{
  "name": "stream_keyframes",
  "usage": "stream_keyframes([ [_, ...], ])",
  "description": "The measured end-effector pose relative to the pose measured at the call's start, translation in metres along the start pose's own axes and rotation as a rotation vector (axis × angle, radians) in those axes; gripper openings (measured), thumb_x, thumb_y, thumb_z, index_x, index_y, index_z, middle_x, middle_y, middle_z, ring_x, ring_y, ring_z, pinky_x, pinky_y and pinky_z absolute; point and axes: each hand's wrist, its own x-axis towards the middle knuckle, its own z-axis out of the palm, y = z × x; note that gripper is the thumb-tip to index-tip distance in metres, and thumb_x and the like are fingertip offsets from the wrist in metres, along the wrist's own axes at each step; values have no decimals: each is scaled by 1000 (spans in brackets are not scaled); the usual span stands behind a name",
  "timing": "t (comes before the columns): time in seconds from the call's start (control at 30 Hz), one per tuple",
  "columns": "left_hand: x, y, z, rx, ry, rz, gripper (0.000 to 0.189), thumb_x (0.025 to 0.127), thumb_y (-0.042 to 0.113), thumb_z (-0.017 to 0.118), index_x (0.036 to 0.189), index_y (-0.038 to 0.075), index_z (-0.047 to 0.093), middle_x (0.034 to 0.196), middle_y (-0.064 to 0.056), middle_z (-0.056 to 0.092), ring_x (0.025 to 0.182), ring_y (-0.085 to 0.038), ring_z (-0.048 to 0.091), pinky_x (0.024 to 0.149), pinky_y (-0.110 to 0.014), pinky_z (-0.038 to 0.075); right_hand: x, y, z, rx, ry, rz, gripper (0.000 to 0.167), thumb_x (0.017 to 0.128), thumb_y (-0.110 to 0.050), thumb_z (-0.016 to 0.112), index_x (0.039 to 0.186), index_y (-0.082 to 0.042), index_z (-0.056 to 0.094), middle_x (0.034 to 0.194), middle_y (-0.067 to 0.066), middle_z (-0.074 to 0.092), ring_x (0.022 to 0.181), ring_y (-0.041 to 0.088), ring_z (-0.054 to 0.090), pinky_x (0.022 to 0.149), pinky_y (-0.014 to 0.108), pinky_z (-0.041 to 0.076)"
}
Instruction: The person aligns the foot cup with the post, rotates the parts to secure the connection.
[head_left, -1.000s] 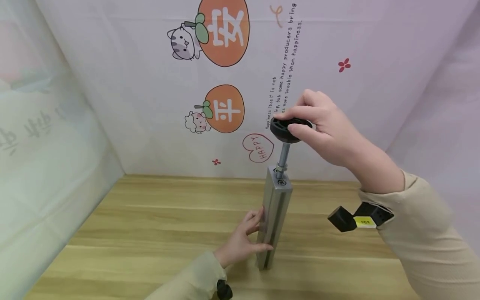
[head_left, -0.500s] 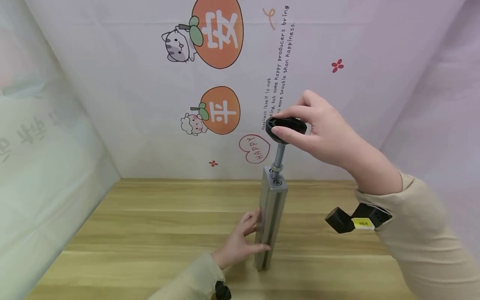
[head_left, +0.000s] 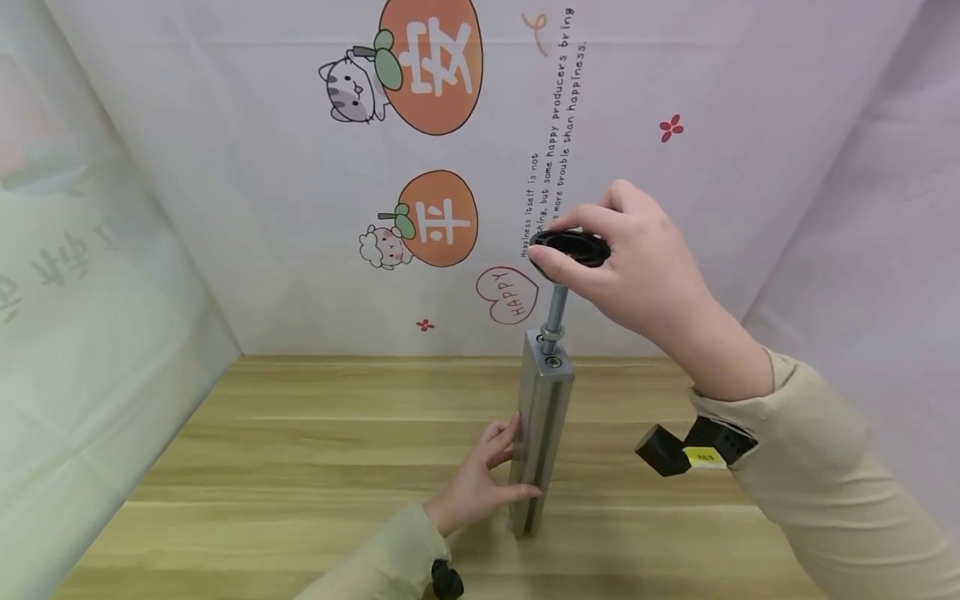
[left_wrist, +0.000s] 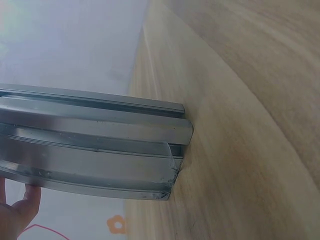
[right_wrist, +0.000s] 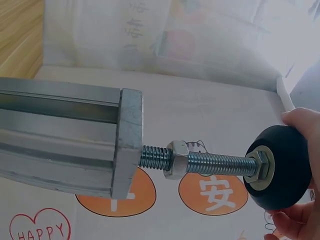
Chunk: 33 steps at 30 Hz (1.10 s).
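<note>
An aluminium profile [head_left: 542, 425] stands upright on the wooden table, its lower end against the tabletop in the left wrist view. My left hand [head_left: 480, 483] grips it low down, thumb on the near side, fingers on the far-left side. On top is an end plate [right_wrist: 127, 145], from which a threaded rod [right_wrist: 215, 164] rises, carrying a hex nut [right_wrist: 176, 159] close to the plate. The rod ends in the black round base of a levelling foot [right_wrist: 280, 167]. My right hand [head_left: 645, 258] pinches that base by its rim between thumb and fingers.
The wooden tabletop [head_left: 300, 467] spreads around the profile. Behind it rises a white printed backdrop [head_left: 300, 275] with orange fruit drawings, and similar sheets close off both sides. A black wrist camera [head_left: 693, 446] sits on the right sleeve.
My right thumb has slid left along the base's rim, and the right wrist has swung left and turned. My left hand keeps its grip on the profile. The whole view has shifted slightly.
</note>
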Motion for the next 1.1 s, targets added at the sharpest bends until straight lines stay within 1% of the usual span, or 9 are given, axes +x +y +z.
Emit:
stream_keyframes([
  [0.13,1,-2,0,4,6,15,102,76,0,76,152,23,12,125,-14,40,118,-9,42,98,-45,45,-3,12,0,203,-28,36,31,89,-29,61,115,-12,67,99,5,53,92,18,47,79,31,40],
  [0.23,0,-2,0,6,6,12,102,76,1,76,152,24,12,126,-14,40,118,-9,43,98,-44,45,-3,27,8,543,-78,26,35,92,-22,54,124,-12,61,109,1,58,100,14,53,88,26,41],
  [0.3,0,-2,0,8,4,7,101,77,2,76,152,23,12,126,-14,40,119,-10,43,98,-43,45,-1,39,15,826,-142,-35,35,93,-21,50,126,-13,58,113,-2,60,104,13,56,93,25,41],
  [0.4,0,-1,0,5,-1,-7,101,77,3,76,152,25,11,127,-13,40,119,-11,43,99,-43,45,4,53,25,1214,-298,-169,38,95,-25,47,131,-14,52,122,0,60,113,16,55,100,30,38],
  [0.5,0,0,0,3,-5,-11,101,77,3,75,152,25,11,127,-13,40,119,-11,43,99,-44,45,8,62,33,1435,-459,-269,43,95,-27,44,134,-10,47,131,7,53,119,21,50,103,34,37],
  [0.57,1,0,0,2,-7,-13,101,78,3,75,152,25,11,128,-13,40,119,-11,43,100,-43,45,10,64,36,1536,-521,-294,45,94,-24,42,135,-6,47,135,12,49,121,23,47,104,35,36],
  [0.67,1,0,0,0,-8,-12,100,78,3,75,152,26,11,126,-14,40,119,-10,42,99,-42,45,12,65,40,1638,-559,-321,46,91,-16,38,134,-4,48,137,15,45,120,26,46,105,39,33],
  [0.93,0,-1,-1,4,3,10,101,77,1,75,152,27,11,123,-16,40,120,-7,37,97,-41,46,10,67,51,1820,-573,-310,43,88,-11,39,128,-5,54,135,16,47,117,26,47,107,41,32],
  [1.1,0,-3,0,7,5,22,101,77,1,75,152,26,11,122,-16,40,119,-7,38,97,-41,46,9,66,53,1850,-551,-288,39,88,-12,41,124,-6,56,133,16,47,121,26,42,108,40,33],
])
